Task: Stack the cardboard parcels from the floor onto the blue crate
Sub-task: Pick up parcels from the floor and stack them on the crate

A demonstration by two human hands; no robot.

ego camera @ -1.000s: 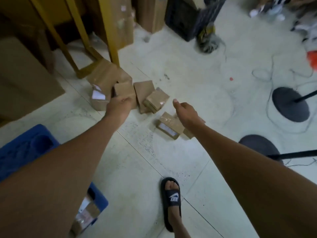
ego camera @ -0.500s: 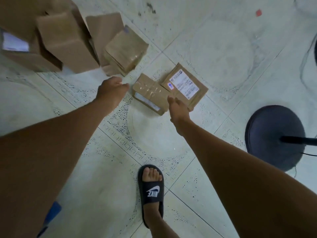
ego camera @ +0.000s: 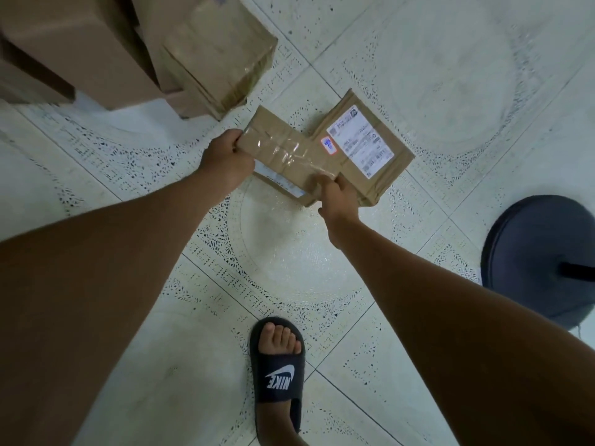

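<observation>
On floor: left hand (ego camera: 225,160), right hand (ego camera: 338,196) clasp taped parcel (ego camera: 286,152).

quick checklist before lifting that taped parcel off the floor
1. Left hand grips the taped parcel at its left end: ok.
2. Right hand grips its near right corner: ok.
3. Labelled parcel lies against it; overlap or snag: cannot tell.
4. Foot in the sandal stands clear of the parcel: ok.
5. Blue crate out of view, so drop spot: cannot tell.
6. Parcel already off the floor: cannot tell.
</observation>
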